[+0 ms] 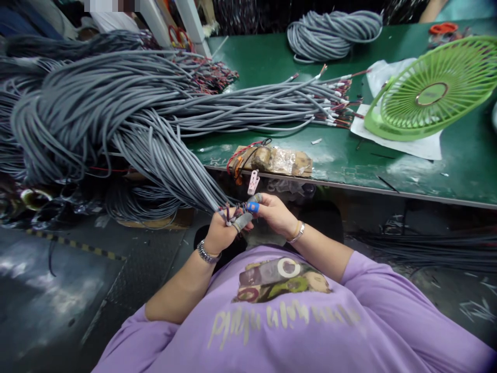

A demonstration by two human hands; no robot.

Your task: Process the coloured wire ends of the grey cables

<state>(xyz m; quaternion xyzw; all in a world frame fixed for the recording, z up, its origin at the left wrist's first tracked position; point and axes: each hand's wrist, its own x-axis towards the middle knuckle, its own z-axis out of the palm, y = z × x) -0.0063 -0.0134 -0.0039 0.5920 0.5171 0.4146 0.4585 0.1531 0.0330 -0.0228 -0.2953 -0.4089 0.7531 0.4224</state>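
My left hand (224,231) is closed around the ends of a bundle of grey cables (182,163) that hangs down off the bench's front edge. Dark reddish wire ends stick out between its fingers. Close against it, my right hand (276,213) pinches at the wire ends, a blue wrap (252,207) on one finger and grey tape on another. What exactly sits between the right fingertips is too small to make out. Just above the hands, a pale pink clip (253,182) hangs at the bench edge.
More grey cables (248,109) lie across the green bench (337,168), heaped at the left. A coiled cable (334,33) lies at the back, a green fan (430,96) and orange-handled scissors (443,28) at the right. A taped block (272,159) sits along the front edge.
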